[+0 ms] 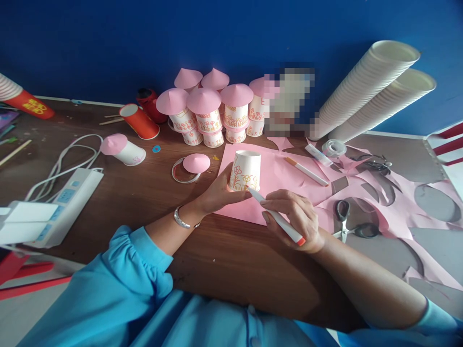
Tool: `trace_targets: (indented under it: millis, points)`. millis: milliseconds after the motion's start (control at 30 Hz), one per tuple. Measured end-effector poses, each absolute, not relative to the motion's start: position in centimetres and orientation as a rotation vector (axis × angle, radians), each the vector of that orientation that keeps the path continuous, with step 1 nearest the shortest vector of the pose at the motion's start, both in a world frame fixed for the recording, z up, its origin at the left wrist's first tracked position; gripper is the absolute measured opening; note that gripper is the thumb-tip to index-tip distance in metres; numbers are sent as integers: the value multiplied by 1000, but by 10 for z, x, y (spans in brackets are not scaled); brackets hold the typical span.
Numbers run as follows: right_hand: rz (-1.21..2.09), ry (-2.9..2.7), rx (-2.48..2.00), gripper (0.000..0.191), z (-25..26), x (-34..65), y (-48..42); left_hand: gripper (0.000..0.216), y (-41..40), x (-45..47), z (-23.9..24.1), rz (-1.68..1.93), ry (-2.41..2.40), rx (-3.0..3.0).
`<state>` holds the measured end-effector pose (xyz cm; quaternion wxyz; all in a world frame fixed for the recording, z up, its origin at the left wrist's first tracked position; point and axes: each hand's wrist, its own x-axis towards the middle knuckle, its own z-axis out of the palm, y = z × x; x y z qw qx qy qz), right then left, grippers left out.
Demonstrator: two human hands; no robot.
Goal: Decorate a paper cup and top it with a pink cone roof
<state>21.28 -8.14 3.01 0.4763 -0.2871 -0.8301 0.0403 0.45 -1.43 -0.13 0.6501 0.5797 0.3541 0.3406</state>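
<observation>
A white paper cup (249, 164), upside down, bears red and orange flower drawings round its lower part. My left hand (220, 192) grips it from the left and below, a silver bracelet on the wrist. In my right hand (298, 217) is a white marker pen (287, 225) with a red end; its tip meets or nearly meets the cup's lower edge. Beneath both hands lies a pink paper sheet (235, 207). A second marker (306, 172) rests on that sheet. Left of the cup, a pink paper cone (196, 163) sits beside a tape roll (180, 174).
Several decorated cup towers with pink cone roofs (237, 95) stand at the back. Tall white cup stacks (369, 86) lean on the blue wall. Scissors (343, 224) and pink scraps (398, 217) lie right. A power strip (70, 205), red cup (139, 120) and roofed cup (132, 153) occupy the left.
</observation>
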Motion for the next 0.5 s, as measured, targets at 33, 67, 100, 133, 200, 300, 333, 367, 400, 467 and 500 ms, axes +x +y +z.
trace_targets:
  millis: [33,67,100,133,200,300,333,367,400,467,500]
  points:
    - [100,-2025,-702,31,30,213,-81,74,-14,4,-2,776,808,1315]
    - [100,-2020,-705,32,30,212,-81,73,-14,4,-2,776,811,1311]
    - [100,-2014,-708,33,30,212,-81,73,-14,4,-2,778,812,1302]
    - [99,-2008,-712,33,30,212,-81,73,-14,4,-2,778,810,1291]
    - [95,-1998,-720,31,30,212,-81,74,-15,4,-1,779,798,1266]
    - [94,-2001,-737,31,30,213,-82,73,-15,4,0,784,787,1257]
    - [90,-2001,-742,31,30,214,-82,73,-15,4,0,785,785,1262]
    - [86,-2002,-743,32,31,214,-82,72,-15,4,0,786,784,1269]
    - [83,-2003,-738,32,31,214,-82,72,-14,4,-1,789,783,1275]
    - [82,-2005,-716,32,32,215,-82,72,-13,4,-3,795,773,1281]
    - [87,-2011,-699,32,32,214,-82,73,-13,4,-4,798,764,1280]
